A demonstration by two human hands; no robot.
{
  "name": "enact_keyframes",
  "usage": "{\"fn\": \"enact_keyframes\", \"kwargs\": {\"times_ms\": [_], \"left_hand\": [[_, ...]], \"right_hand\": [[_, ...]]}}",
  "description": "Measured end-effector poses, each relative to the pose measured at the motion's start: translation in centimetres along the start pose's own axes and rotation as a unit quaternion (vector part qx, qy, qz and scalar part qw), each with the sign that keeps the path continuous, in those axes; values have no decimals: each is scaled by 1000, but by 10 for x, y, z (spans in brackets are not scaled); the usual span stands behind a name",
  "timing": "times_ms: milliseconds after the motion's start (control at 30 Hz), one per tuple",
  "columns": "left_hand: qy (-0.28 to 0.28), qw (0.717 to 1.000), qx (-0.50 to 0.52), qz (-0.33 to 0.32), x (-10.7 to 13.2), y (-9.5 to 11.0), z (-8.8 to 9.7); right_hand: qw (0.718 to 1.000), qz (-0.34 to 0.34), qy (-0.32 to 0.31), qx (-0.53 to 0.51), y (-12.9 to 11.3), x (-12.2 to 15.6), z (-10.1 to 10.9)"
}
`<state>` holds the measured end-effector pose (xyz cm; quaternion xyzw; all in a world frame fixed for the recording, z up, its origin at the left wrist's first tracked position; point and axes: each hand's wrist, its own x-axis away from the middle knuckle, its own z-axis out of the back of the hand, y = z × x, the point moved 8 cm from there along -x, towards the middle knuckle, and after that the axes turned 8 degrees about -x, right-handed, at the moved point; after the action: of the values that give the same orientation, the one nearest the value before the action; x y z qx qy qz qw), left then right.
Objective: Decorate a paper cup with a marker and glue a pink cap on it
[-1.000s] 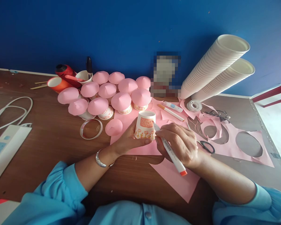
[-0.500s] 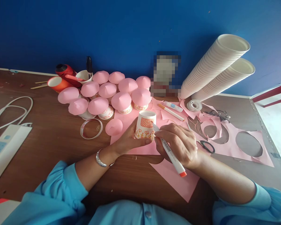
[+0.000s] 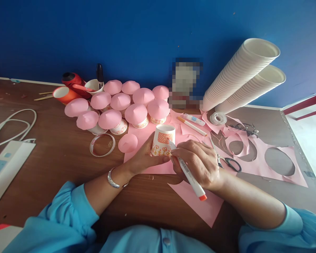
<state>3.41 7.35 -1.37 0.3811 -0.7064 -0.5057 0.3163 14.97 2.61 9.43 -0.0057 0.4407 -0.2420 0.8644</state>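
My left hand point(image 3: 143, 154) is closed around a white paper cup point(image 3: 163, 147), holding it upright with its thumb low on the front. Orange flowers ring the cup's lower part, and an orange cross-hatched rectangle sits higher up. In my right hand point(image 3: 200, 160) is a white marker point(image 3: 192, 181) with an orange end cap; its tip meets the cup at the hatched patch's right side. A small pink paper cone point(image 3: 127, 143) lies left of the cup. Behind it stand several decorated cups with pink cone tops point(image 3: 136, 114).
Two tall stacks of paper cups point(image 3: 242, 73) lean at the wall. Scissors point(image 3: 231, 164), tape point(image 3: 218, 118), an orange-ended marker point(image 3: 192, 126) and cut pink paper point(image 3: 279, 165) lie right. A paper ring point(image 3: 102, 144) and a power strip point(image 3: 10, 168) are left.
The marker and my right hand have shifted slightly left and down across the hatched patch. My left hand keeps the cup in nearly the same place.
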Motion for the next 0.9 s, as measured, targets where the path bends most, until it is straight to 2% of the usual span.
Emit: {"fn": "enact_keyframes", "kwargs": {"times_ms": [200, 900], "left_hand": [[5, 1000, -14, 10, 1, -2, 2], [11, 999, -51, -1, 0, -1, 4]], "right_hand": [[999, 31, 5, -31, -9, -1, 3], [1000, 13, -1, -9, -3, 1, 0]]}}
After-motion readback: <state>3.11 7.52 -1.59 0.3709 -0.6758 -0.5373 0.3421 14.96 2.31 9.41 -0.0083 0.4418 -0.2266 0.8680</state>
